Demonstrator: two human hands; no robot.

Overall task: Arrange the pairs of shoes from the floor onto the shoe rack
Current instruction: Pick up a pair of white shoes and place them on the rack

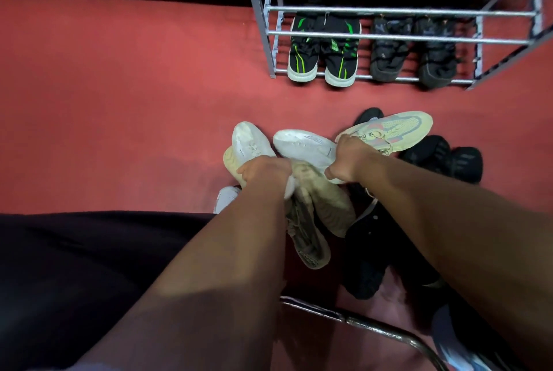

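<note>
My left hand (263,171) grips a white sneaker (250,141) by its heel, toe pointing away from me. My right hand (348,161) grips a second white sneaker (302,146) the same way. Both shoes are lifted above a pile on the red floor. Beneath them lie two beige sneakers (317,215) turned sole-up. A cream sneaker with grey and pink stripes (395,131) lies just beyond my right hand. The grey metal shoe rack (398,38) stands at the upper right. Its bottom shelf holds a black-and-green pair (323,53) and a dark grey pair (413,53).
Several black shoes (443,161) lie on the floor to the right and under my right forearm. A chrome chair frame (359,319) curves across the bottom. Another pale shoe (226,197) peeks out by my left wrist. The rack's upper bars carry nothing visible.
</note>
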